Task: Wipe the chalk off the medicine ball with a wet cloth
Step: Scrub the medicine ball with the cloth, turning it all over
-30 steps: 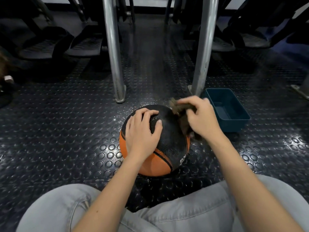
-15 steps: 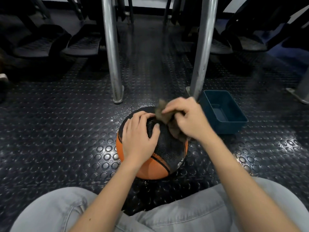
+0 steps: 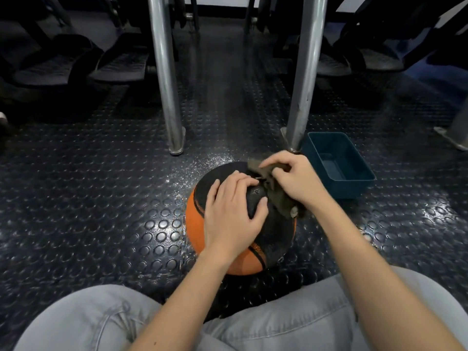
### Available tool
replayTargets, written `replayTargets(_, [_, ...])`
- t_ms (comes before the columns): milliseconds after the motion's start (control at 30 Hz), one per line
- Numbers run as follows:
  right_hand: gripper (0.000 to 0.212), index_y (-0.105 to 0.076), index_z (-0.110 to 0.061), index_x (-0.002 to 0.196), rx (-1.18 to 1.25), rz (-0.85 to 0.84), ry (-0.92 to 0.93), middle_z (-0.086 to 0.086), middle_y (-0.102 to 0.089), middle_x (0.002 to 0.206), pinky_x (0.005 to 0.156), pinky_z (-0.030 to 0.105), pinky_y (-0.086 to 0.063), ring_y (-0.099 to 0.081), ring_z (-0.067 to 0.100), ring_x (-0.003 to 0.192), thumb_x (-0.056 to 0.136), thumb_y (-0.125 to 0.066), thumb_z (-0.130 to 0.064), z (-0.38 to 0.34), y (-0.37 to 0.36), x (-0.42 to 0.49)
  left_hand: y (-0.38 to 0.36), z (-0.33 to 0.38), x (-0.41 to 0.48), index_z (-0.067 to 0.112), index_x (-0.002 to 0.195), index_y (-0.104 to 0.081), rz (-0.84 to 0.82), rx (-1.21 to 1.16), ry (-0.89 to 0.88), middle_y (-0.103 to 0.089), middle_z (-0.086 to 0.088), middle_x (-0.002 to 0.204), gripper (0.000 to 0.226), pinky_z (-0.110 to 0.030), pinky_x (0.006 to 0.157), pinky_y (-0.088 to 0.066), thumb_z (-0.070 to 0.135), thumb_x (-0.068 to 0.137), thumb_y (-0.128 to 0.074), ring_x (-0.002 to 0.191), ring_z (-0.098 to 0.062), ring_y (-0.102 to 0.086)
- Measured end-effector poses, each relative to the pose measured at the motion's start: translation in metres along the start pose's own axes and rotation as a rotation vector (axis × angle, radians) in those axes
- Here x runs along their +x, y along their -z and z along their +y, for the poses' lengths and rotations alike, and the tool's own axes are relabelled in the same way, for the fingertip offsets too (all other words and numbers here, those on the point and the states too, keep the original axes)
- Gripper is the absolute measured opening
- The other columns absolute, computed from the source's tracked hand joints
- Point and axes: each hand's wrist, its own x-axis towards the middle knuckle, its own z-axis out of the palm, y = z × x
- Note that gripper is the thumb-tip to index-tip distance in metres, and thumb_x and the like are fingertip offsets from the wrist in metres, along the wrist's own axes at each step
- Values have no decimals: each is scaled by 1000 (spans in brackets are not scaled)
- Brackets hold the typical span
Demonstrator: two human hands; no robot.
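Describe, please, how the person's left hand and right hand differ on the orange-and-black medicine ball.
The left hand lies spread on the orange-and-black medicine ball, holding nothing; the right hand curls its fingers round a dark brown cloth. The left hand covers the ball's near left; the right hand is at its far right, nearer the teal plastic tub. Both are bare.
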Motion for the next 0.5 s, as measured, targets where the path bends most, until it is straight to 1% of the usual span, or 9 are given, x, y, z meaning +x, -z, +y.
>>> replayTargets(67, [38, -67, -25, 84, -59, 4, -117, -3, -64, 98, 89, 20, -41, -56, 10, 96, 81, -49, 8, 25, 2, 0, -2, 2, 5, 21, 106, -60, -21, -19, 3, -60, 7, 114, 36, -30, 109, -21, 44, 83, -46, 121, -9, -46])
replayTargets(133, [37, -66, -27, 87, -164, -12, -271, 3, -64, 111, 95, 29, -42, -56, 17, 105, 84, -48, 5, 47, 5, 0, -2, 4, 6, 22, 106, -59, -41, -26, -5, -59, 9, 115, 35, -28, 109, -18, 45, 83, -46, 122, -9, -46])
replayTargets(200, [36, -68, -25, 91, -203, 24, -337, 2, -63, 114, 99, 28, -40, -55, 20, 111, 85, -47, 3, 54, 6, 1, -1, 4, 4, 23, 106, -58, -34, -29, -2, -58, 10, 115, 35, -27, 110, -18, 45, 83, -46, 123, -8, -46])
replayTargets(233, [37, -69, -25, 92, -178, 93, -289, -1, -64, 110, 98, 25, -39, -56, 18, 110, 84, -48, 4, 49, 8, 3, 0, 2, 2, 23, 106, -58, -25, -29, -2, -58, 10, 114, 34, -28, 110, -19, 45, 83, -46, 123, -8, -45])
replayTargets(300, [40, -68, -26, 91, -46, 199, -93, -8, -64, 96, 93, 18, -43, -59, 8, 98, 80, -50, 7, 23, 12, 5, 3, -2, -3, 22, 106, -58, 3, -29, 8, -58, 9, 114, 34, -30, 109, -22, 44, 83, -47, 122, -8, -44])
replayTargets(333, [40, -67, -26, 89, 47, 184, -2, -11, -64, 91, 86, 15, -44, -59, 2, 90, 78, -51, 9, 10, 14, 4, 4, -3, -4, 22, 105, -58, 13, -23, 11, -58, 8, 114, 34, -30, 109, -23, 44, 83, -47, 121, -8, -44])
replayTargets(400, [39, -66, -23, 83, 134, 24, 120, -13, -62, 84, 77, 10, -43, -57, -5, 80, 74, -52, 12, -5, 13, -2, 6, -6, -4, 20, 105, -59, 21, -17, 14, -59, 6, 113, 35, -33, 108, -27, 44, 82, -48, 120, -8, -44])
replayTargets(433, [38, -65, -23, 81, 103, -45, 131, -13, -61, 83, 77, 11, -42, -56, -6, 79, 72, -53, 12, -2, 8, -7, 6, -7, -2, 19, 105, -59, 18, -25, 20, -59, 6, 114, 35, -36, 107, -30, 44, 82, -47, 119, -9, -45])
replayTargets(500, [35, -63, -25, 78, -28, -50, 8, -10, -60, 86, 82, 20, -42, -55, -2, 84, 74, -54, 9, 25, 1, -8, 9, -9, 2, 20, 106, -59, 5, -54, 41, -57, 7, 114, 36, -42, 105, -36, 44, 83, -47, 117, -8, -45])
